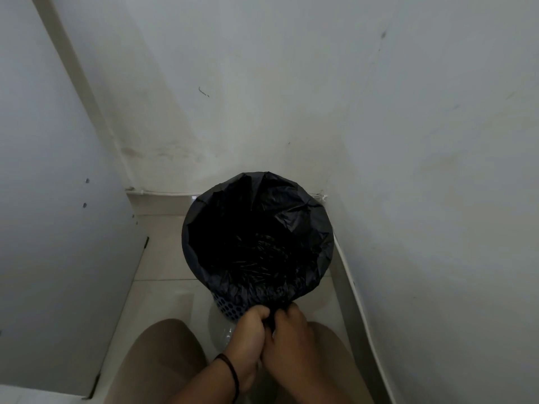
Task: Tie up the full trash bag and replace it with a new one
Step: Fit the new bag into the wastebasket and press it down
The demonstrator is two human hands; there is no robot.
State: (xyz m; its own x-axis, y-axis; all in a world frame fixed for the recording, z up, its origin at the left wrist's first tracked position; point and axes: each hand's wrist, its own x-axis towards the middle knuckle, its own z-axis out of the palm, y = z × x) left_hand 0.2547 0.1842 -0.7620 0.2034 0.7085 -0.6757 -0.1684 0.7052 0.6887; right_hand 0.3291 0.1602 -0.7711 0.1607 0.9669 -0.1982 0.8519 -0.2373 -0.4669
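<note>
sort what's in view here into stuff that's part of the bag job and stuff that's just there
Part of the job:
black trash bag, lining the bin
blue perforated bin
left hand and right hand, bunching the bag's near edge

Just there:
white walls
tiled floor
white panel at left
dark wristband

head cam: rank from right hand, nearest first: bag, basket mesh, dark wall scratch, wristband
1. bag: gathered edge gripped in right hand
2. wristband and basket mesh: both to its left, too close to call
3. wall scratch: high on far wall
</note>
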